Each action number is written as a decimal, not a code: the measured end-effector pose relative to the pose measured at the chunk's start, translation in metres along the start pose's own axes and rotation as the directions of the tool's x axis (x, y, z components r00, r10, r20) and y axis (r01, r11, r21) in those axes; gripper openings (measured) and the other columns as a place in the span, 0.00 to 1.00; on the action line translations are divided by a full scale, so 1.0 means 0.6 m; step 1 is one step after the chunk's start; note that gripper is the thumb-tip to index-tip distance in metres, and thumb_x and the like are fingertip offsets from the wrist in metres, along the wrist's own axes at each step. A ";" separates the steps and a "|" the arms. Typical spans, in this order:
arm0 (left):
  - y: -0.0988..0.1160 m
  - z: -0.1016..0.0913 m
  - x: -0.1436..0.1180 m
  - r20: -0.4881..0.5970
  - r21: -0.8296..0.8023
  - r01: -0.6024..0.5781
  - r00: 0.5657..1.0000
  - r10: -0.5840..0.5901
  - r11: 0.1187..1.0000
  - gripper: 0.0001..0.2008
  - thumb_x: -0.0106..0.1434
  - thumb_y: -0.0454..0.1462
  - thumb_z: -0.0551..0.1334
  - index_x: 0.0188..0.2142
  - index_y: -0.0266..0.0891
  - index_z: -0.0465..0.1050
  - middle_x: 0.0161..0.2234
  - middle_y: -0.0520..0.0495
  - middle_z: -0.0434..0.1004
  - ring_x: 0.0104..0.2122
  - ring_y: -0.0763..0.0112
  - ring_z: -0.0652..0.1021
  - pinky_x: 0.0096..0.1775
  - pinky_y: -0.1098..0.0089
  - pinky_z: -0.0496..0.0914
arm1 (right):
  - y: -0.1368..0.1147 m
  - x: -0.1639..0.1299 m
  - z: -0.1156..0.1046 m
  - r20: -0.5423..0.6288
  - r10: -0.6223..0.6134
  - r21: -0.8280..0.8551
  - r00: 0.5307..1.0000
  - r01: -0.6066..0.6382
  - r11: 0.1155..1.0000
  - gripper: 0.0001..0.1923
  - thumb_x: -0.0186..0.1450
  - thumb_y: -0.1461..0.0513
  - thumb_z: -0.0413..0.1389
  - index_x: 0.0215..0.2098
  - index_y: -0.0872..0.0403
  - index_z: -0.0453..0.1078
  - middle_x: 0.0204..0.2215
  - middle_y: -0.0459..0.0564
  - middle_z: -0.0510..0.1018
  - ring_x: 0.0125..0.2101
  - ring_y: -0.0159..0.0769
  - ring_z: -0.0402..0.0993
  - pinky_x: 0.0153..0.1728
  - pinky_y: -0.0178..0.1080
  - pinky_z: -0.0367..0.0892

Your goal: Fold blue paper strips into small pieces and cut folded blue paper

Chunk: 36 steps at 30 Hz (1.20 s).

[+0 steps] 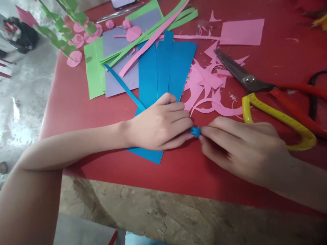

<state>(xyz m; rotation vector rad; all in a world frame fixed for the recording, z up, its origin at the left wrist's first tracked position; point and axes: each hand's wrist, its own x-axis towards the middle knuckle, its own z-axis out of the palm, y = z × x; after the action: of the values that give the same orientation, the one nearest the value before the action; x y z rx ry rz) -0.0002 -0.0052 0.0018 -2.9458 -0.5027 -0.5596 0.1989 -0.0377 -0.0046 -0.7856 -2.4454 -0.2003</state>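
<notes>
A small blue folded paper star (196,131) sits between my two hands, just above the red tabletop. My left hand (160,126) rests over blue paper, its fingers curled and their tips touching the star's left side. From the right, my right hand (245,149) pinches the star between thumb and fingertips. Blue paper sheets (148,75) lie under and beyond my left hand, which hides part of them. A narrow blue paper strip (125,87) runs up to the left from behind that hand.
Yellow and red-handled scissors (249,80) lie partly open beside my right hand. Pink paper scraps (204,81) are scattered beyond. Green strips (150,32), a purple sheet (120,80) and a pink rectangle (242,32) lie farther back. Pink paper flowers (74,58) stand at the left edge.
</notes>
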 end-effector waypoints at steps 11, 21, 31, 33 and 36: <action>-0.001 -0.002 0.000 0.013 0.021 -0.042 0.999 0.042 0.999 0.12 0.67 0.35 0.47 0.27 0.40 0.59 0.20 0.54 0.64 0.28 0.73 0.69 0.36 0.68 0.60 | -0.002 -0.003 0.003 -0.011 0.068 -0.033 0.998 -0.068 0.997 0.16 0.64 0.66 0.49 0.19 0.55 0.65 0.16 0.43 0.68 0.15 0.25 0.61 0.18 0.34 0.55; -0.001 0.003 0.000 0.023 0.034 -0.033 0.999 0.032 0.999 0.13 0.66 0.35 0.47 0.25 0.39 0.60 0.19 0.53 0.65 0.26 0.73 0.68 0.34 0.68 0.61 | -0.006 0.000 -0.001 0.023 0.033 -0.021 0.999 -0.033 0.999 0.17 0.64 0.67 0.49 0.17 0.55 0.63 0.15 0.42 0.66 0.15 0.25 0.60 0.16 0.34 0.53; 0.004 -0.004 0.003 0.136 -0.034 0.011 0.991 -0.006 0.999 0.16 0.67 0.34 0.43 0.24 0.39 0.60 0.19 0.53 0.62 0.28 0.72 0.68 0.34 0.67 0.60 | -0.008 0.001 0.000 0.046 0.076 0.022 0.996 -0.077 0.997 0.16 0.63 0.67 0.49 0.18 0.56 0.64 0.15 0.44 0.66 0.15 0.26 0.59 0.16 0.34 0.52; 0.004 -0.003 0.003 0.127 -0.041 0.000 0.992 0.005 0.999 0.16 0.66 0.34 0.44 0.23 0.39 0.60 0.19 0.53 0.62 0.28 0.72 0.69 0.34 0.67 0.60 | -0.010 0.000 -0.001 0.056 0.086 0.042 0.995 -0.088 0.995 0.17 0.63 0.66 0.49 0.17 0.55 0.63 0.15 0.43 0.65 0.15 0.25 0.58 0.15 0.33 0.52; 0.003 -0.001 0.003 0.135 -0.086 -0.004 0.991 0.015 0.996 0.16 0.66 0.35 0.45 0.23 0.39 0.60 0.19 0.52 0.62 0.27 0.73 0.69 0.34 0.67 0.61 | -0.013 -0.001 -0.002 0.086 0.103 0.078 0.991 -0.110 0.991 0.17 0.63 0.66 0.49 0.16 0.55 0.62 0.16 0.43 0.66 0.15 0.25 0.58 0.16 0.33 0.53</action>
<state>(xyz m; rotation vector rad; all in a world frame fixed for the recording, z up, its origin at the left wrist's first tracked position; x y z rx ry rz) 0.0019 -0.0065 0.0030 -3.0808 -0.4893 -0.3908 0.1954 -0.0448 -0.0040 -0.9009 -2.4623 -0.0272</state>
